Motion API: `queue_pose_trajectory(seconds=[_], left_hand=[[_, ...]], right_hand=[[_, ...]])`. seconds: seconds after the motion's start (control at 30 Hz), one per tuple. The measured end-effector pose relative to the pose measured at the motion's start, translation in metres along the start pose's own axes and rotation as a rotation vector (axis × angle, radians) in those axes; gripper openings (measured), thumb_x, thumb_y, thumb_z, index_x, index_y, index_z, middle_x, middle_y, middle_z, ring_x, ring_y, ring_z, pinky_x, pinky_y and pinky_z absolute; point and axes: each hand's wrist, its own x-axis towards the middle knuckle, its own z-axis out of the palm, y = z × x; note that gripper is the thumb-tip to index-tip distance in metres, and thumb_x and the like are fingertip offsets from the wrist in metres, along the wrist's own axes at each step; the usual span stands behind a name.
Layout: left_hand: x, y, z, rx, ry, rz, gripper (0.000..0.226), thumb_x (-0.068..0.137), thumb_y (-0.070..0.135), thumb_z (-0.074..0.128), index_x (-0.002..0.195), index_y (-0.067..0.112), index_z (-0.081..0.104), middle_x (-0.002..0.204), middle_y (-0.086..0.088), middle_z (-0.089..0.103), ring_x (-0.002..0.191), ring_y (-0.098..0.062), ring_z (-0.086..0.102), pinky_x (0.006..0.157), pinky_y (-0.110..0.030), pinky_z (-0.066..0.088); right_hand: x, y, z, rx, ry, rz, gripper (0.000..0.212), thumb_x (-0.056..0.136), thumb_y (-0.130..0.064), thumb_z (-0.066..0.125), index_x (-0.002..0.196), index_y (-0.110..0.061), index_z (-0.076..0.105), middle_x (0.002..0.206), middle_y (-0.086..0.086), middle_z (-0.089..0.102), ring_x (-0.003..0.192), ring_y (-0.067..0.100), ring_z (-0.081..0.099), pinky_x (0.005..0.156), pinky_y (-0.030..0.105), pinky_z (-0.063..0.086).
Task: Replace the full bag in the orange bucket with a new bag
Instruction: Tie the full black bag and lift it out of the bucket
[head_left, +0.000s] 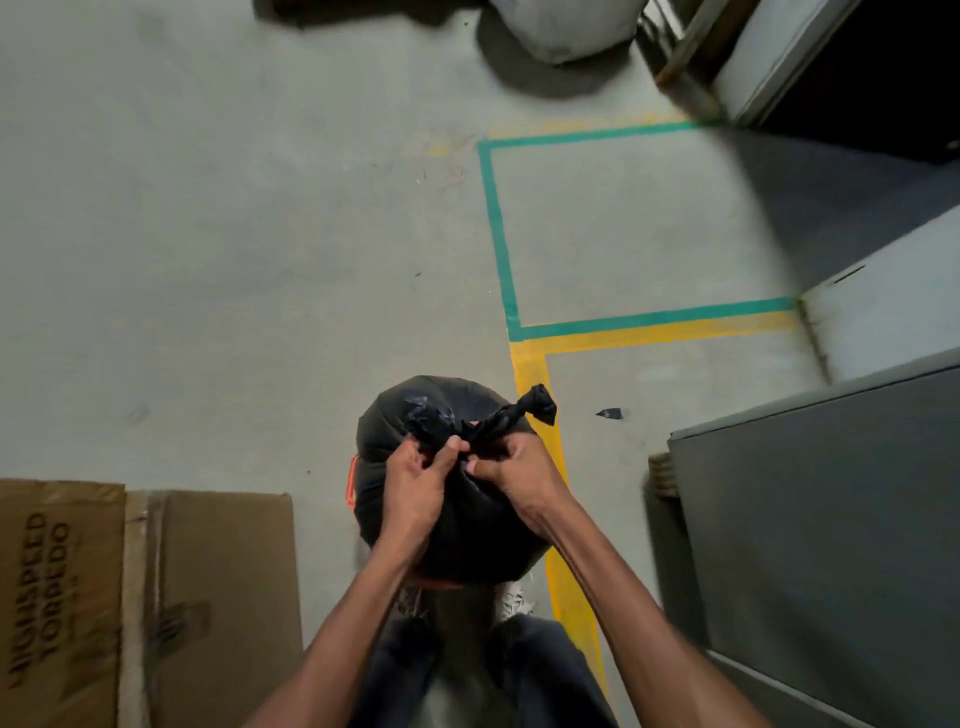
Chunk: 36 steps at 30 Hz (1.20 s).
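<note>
A full black bag (395, 415) bulges out of the orange bucket (351, 483), of which only a thin strip of rim shows at the left and lower edge. My left hand (415, 480) and my right hand (511, 470) both pinch the gathered top of the bag at its knot. Two twisted bag ends stick up from the knot: one (535, 405) points up and right, the other (423, 413) up and left. No new bag is visible.
A flattened cardboard box (145, 597) lies on the floor at the left. A grey cabinet (831, 519) stands close on the right. Green and yellow floor tape (530, 358) runs behind the bucket. A grey sack (566, 26) sits far back. My shoes and legs are just below the bucket.
</note>
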Motion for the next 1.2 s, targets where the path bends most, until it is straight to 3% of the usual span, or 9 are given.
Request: queue_pose_trajectory(seconds=[0.17,0.3,0.4,0.53,0.6,0.73,1.0,1.1,1.2], left_hand=[[-0.055,0.119,0.005,0.078,-0.052,0.129,0.012,0.090,0.010,0.068,0.101,0.015,0.070,0.094,0.002,0.076,0.088,-0.010,0.073,0.081,-0.023,0.056],[-0.089,0.199,0.000,0.069,-0.032,0.232,0.013,0.086,0.012,0.073,0.098,0.008,0.068,0.093,-0.008,0.076,0.092,-0.027,0.072,0.081,-0.031,0.057],[-0.114,0.260,-0.008,0.052,-0.131,0.372,0.020,0.091,0.011,0.066,0.110,0.012,0.061,0.102,-0.005,0.074,0.098,-0.017,0.071,0.079,-0.021,0.055],[-0.126,0.306,-0.014,0.251,-0.088,0.641,0.069,0.087,0.013,0.071,0.139,0.013,0.027,0.140,-0.005,0.042,0.126,-0.011,0.050,0.101,-0.012,0.042],[-0.132,0.320,-0.013,0.413,0.085,0.901,0.066,0.083,0.014,0.076,0.133,0.013,0.034,0.141,-0.010,0.035,0.129,-0.014,0.041,0.108,-0.008,0.029],[-0.143,0.354,-0.006,0.570,0.332,1.162,0.031,0.087,0.029,0.060,0.107,0.006,0.062,0.115,-0.012,0.058,0.108,-0.026,0.055,0.100,-0.027,0.038],[-0.138,0.393,-0.026,0.645,0.215,1.069,0.022,0.085,0.018,0.072,0.106,0.011,0.072,0.095,-0.008,0.073,0.089,-0.028,0.058,0.079,-0.045,0.051],[-0.134,0.407,-0.033,0.502,0.145,0.925,0.017,0.089,0.020,0.067,0.101,0.009,0.073,0.092,-0.008,0.074,0.086,-0.023,0.066,0.079,-0.039,0.056],[-0.142,0.414,-0.038,0.468,0.126,0.908,0.016,0.091,0.015,0.065,0.101,0.006,0.074,0.092,-0.007,0.076,0.076,-0.016,0.067,0.067,-0.020,0.052]], right_hand=[[-0.081,-0.105,-0.006,-0.231,-0.057,-0.202,0.031,0.081,-0.001,0.072,0.111,-0.008,0.071,0.100,-0.004,0.071,0.075,-0.016,0.063,0.073,0.006,0.046],[-0.128,-0.178,0.000,-0.455,0.044,-0.412,0.033,0.082,-0.010,0.059,0.113,-0.010,0.070,0.111,-0.002,0.070,0.103,0.009,0.064,0.088,0.022,0.050],[-0.161,-0.232,0.001,-0.443,0.044,-0.478,0.030,0.074,-0.016,0.053,0.098,-0.008,0.070,0.097,0.005,0.072,0.093,0.022,0.068,0.083,0.042,0.056],[-0.205,-0.303,-0.002,-0.230,0.059,-0.545,0.024,0.089,-0.002,0.062,0.071,-0.014,0.071,0.062,-0.002,0.070,0.057,0.009,0.064,0.056,0.024,0.051],[-0.220,-0.334,-0.004,-0.087,0.091,-0.576,0.024,0.093,-0.006,0.063,0.070,-0.008,0.069,0.054,-0.004,0.066,0.049,0.008,0.061,0.054,0.021,0.047],[-0.234,-0.377,-0.002,0.085,0.149,-0.613,0.015,0.090,-0.012,0.068,0.083,0.000,0.073,0.076,0.008,0.072,0.072,0.017,0.066,0.070,0.029,0.053],[-0.254,-0.396,0.007,0.158,0.119,-0.579,0.020,0.091,-0.011,0.067,0.072,-0.006,0.064,0.048,-0.003,0.057,0.048,0.011,0.050,0.048,0.018,0.044],[-0.259,-0.398,0.009,0.064,0.100,-0.650,0.003,0.089,-0.008,0.069,0.087,-0.009,0.070,0.074,0.001,0.074,0.071,0.014,0.068,0.070,0.024,0.054],[-0.264,-0.396,0.007,-0.245,0.240,-0.783,0.025,0.085,-0.019,0.074,0.109,-0.019,0.067,0.101,-0.004,0.074,0.092,0.008,0.070,0.084,0.022,0.054]])
